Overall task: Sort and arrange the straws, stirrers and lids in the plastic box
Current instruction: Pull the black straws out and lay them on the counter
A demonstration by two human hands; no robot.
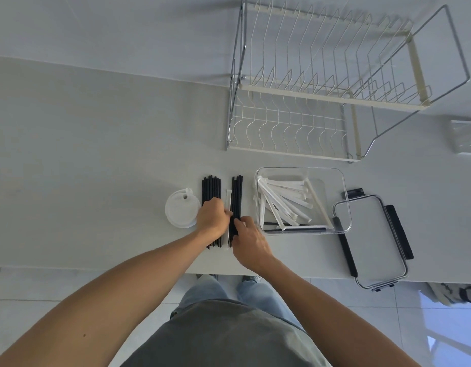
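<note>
Two bundles of black straws lie side by side on the white counter: a left bundle [211,188] and a right bundle [236,192]. A single white wrapped straw [228,200] lies between them. My left hand [212,217] rests over the left bundle with its fingers reaching to the white straw. My right hand [249,241] pinches the lower part of the right bundle. A stack of translucent cup lids [180,210] sits left of the straws. The clear plastic box [344,197] to the right holds several white wrapped straws [284,201] and a thin black stirrer.
The box's clear lid with black clips [374,242] lies at the right, overhanging the counter's front edge. A two-tier wire dish rack [321,88] stands at the back. A clear container [466,137] sits at the far right edge.
</note>
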